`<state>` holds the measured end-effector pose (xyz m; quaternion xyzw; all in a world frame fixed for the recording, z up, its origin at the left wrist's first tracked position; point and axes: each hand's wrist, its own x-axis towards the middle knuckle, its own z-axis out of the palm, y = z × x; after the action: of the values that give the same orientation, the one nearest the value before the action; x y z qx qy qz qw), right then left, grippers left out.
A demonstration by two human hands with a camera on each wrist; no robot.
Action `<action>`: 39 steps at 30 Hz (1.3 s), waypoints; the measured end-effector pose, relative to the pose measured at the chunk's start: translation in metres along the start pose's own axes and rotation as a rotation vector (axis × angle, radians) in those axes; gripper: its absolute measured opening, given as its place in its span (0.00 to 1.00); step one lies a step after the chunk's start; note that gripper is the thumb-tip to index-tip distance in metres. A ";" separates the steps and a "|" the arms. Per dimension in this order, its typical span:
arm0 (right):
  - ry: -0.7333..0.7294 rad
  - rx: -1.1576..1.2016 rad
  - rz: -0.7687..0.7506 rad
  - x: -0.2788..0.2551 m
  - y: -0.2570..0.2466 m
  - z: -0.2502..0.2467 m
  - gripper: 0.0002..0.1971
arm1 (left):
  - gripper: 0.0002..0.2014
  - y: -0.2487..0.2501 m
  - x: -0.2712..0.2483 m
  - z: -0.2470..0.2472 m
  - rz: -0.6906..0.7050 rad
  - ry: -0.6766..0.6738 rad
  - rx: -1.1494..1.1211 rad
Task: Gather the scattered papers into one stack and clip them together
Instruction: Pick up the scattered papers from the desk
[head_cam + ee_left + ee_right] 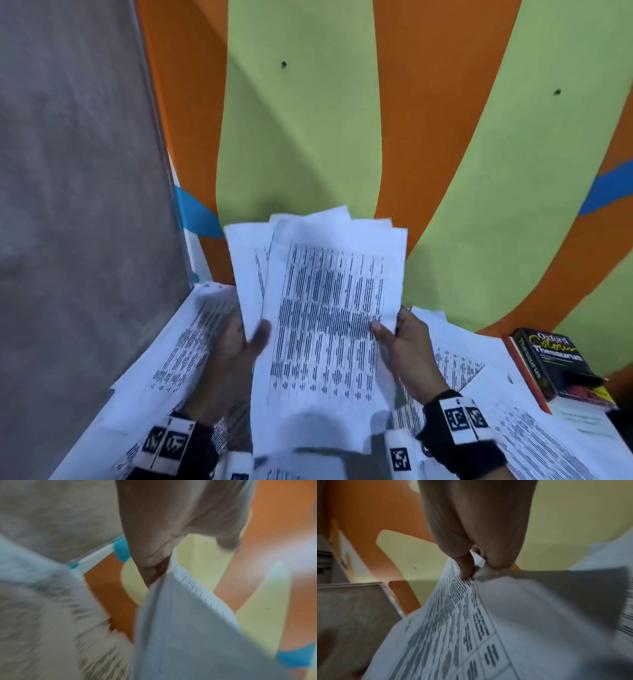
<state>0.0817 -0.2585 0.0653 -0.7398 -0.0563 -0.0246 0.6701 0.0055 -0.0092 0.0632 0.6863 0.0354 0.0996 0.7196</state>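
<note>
**Both hands grip a fanned sheaf**

Wrist straps with square markers (460, 419) sit lowest in the frame. Left hand (236, 346) and right hand (407, 342) each pinch the uneven stack of papers (325, 308) at centre, fingers (465, 566) curled on its edges. Loose sheets (178, 342) cover the bench; a thesaurus (561, 366) lies lower right.

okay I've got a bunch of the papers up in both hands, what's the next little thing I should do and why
Probably tap the held sheets square before picking up more. They are fanned, with corners splayed at the top, while your left hand and right hand pinch their side edges. More loose papers lie on the table.
</note>
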 end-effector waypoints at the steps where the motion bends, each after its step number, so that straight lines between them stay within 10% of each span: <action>1: 0.037 -0.039 -0.080 0.000 -0.006 0.001 0.05 | 0.31 0.010 0.004 0.004 0.076 0.032 0.074; 9: -0.025 -0.056 -0.268 0.007 -0.040 -0.001 0.28 | 0.27 0.036 0.050 0.018 0.187 0.144 0.165; 19: 0.188 -0.056 -0.429 -0.004 -0.062 0.001 0.12 | 0.14 0.058 0.047 0.050 0.436 0.262 0.185; 23: 0.072 -0.090 -0.265 -0.004 -0.035 -0.007 0.25 | 0.18 0.040 0.046 0.045 0.239 0.212 0.131; 31: 0.168 -0.015 -0.309 -0.005 -0.025 -0.004 0.15 | 0.06 0.040 0.046 0.044 0.256 0.152 0.082; 35: 0.126 -0.188 -0.187 -0.008 0.007 -0.001 0.22 | 0.23 0.013 0.041 0.045 0.084 0.044 0.162; 39: 0.228 -0.234 -0.285 -0.008 0.012 -0.001 0.17 | 0.18 0.002 0.044 0.043 0.061 0.105 0.181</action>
<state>0.0752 -0.2605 0.0530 -0.7895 -0.0807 -0.2089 0.5714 0.0564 -0.0433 0.0714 0.7432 0.0606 0.1537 0.6484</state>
